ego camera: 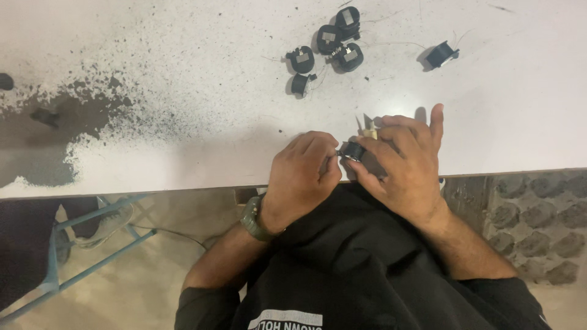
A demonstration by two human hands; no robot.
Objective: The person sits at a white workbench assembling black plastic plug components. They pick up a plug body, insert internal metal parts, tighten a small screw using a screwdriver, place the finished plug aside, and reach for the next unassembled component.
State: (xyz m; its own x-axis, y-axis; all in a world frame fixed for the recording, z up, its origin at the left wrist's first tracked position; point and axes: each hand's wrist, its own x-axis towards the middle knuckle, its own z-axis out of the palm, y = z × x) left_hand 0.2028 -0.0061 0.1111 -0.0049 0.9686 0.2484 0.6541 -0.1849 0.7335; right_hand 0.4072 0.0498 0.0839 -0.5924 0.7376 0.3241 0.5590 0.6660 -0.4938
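- At the near edge of the white table [183, 122], my right hand [403, 168] grips a small black coil bobbin [353, 150] between thumb and fingers.
- Just behind that bobbin, a pale yellowish piece [369, 131] pokes up beside my right fingers; I cannot tell what it is.
- Touching the bobbin's left side, my left hand [302, 171] is curled tight, fingertips pinched at it, perhaps on a fine wire too thin to make out.
- Around my left wrist sits a dark green watch [253, 218].
- Farther back lie five black bobbins [327, 43] in a cluster.
- Off to their right, one more bobbin [440, 55] rests alone, well apart.
- Dark speckled stains [73, 122] spread over the table's left part.
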